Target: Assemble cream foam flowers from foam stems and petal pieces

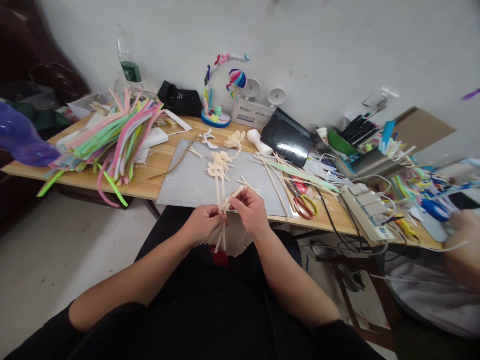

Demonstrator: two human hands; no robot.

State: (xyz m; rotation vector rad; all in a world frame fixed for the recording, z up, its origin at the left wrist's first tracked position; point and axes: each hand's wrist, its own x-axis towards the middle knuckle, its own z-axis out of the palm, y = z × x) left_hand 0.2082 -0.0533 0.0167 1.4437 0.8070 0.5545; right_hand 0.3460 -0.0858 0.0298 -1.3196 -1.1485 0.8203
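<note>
My left hand is closed around the lower stems of a bunch of cream pipe cleaners, whose tops are bent into flower-like loops. My right hand pinches cream pipe cleaner ends at the same bunch, just right of my left fingers. The bunch rises over the front edge of a grey cutting mat, its loose ends hanging below my left hand. Behind it on the mat rests a cream pipe cleaner flower. My fingers partly hide where the stems meet.
A heap of coloured pipe cleaners lies left. Scissors, a black tray and a power strip are to the right. A balloon ornament stands behind. Another person's hand is at far right.
</note>
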